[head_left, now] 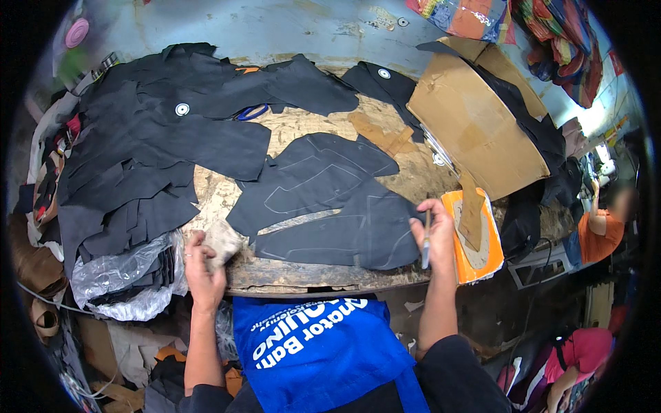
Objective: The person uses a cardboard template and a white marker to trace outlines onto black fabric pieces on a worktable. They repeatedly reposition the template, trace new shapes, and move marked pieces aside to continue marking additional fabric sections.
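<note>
A black sheet of leather-like material (317, 199) lies on the worn wooden table in front of me, with pale outlines drawn on it and a long slit-shaped gap through its middle. My left hand (205, 270) is closed on a pale, crumpled rag (224, 244) at the table's near edge, left of the sheet. At the sheet's right edge, my right hand (437, 234) grips a slim pen-like tool (426, 241) with a brown upper part and a pale lower end. Whether it is a pen or a blade, I cannot tell.
Black pieces (131, 151) pile up on the left, above a clear plastic bag (131, 279). Blue-handled scissors (253, 112) lie at the back. Right of me are an orange-edged pad (475, 241) with a brown template and a cardboard box (482, 110). Two people are off to the right.
</note>
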Tool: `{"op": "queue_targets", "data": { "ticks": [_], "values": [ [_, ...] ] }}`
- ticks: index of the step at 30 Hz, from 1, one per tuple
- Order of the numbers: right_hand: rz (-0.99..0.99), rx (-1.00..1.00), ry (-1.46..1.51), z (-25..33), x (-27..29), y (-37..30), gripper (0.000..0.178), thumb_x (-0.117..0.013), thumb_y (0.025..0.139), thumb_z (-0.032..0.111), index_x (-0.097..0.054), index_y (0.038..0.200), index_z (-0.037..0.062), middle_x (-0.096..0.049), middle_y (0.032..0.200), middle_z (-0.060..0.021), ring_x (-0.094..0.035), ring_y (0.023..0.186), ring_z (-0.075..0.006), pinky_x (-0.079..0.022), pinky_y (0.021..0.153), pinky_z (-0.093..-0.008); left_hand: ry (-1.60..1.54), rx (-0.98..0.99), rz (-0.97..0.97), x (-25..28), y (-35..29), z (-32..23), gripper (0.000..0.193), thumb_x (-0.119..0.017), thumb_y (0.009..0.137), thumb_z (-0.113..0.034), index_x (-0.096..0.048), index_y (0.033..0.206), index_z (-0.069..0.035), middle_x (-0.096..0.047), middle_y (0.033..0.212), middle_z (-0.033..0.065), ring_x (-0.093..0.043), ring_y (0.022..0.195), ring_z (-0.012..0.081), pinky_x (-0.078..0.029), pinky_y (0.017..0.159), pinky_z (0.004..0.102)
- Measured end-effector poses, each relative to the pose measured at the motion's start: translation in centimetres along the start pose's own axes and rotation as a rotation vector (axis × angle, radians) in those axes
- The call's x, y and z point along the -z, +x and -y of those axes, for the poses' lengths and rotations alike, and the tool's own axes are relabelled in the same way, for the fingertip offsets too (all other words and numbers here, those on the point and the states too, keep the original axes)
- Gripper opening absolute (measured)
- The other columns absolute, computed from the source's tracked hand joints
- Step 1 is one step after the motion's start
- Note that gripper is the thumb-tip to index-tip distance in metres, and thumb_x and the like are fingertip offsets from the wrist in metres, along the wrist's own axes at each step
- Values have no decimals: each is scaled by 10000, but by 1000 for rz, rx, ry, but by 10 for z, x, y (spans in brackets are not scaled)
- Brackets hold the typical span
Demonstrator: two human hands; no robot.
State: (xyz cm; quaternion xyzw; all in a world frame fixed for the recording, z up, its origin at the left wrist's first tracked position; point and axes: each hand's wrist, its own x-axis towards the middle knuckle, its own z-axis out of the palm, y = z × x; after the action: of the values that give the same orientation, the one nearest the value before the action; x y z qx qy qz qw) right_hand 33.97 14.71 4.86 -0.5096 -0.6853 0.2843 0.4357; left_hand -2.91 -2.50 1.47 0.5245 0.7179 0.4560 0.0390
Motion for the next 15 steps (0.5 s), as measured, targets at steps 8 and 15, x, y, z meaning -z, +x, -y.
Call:
{"op": "queue_targets", "data": {
  "ticks": [8, 15],
  "values": [
    [-23, -23, -241, -30, 13, 0, 222, -576, 718, -91, -560, 891, 47, -451, 606, -13, -490, 606, -119, -421, 572, -301, 294, -151, 293, 0, -4, 8, 510, -792, 659, -252, -594, 1077, -37, -459, 1315, 232, -433, 1206, 426, -361, 1004, 469],
    [-80, 96, -101, -22, 23, 17, 190, -550, 736, -98, -576, 873, 31, -556, 743, -8, -544, 776, -111, -438, 751, -256, 179, -126, 269, -2, -5, 8, 519, -794, 678, -223, -578, 1102, -18, -499, 1264, 224, -453, 1210, 419, -399, 988, 449]
  ]
}}
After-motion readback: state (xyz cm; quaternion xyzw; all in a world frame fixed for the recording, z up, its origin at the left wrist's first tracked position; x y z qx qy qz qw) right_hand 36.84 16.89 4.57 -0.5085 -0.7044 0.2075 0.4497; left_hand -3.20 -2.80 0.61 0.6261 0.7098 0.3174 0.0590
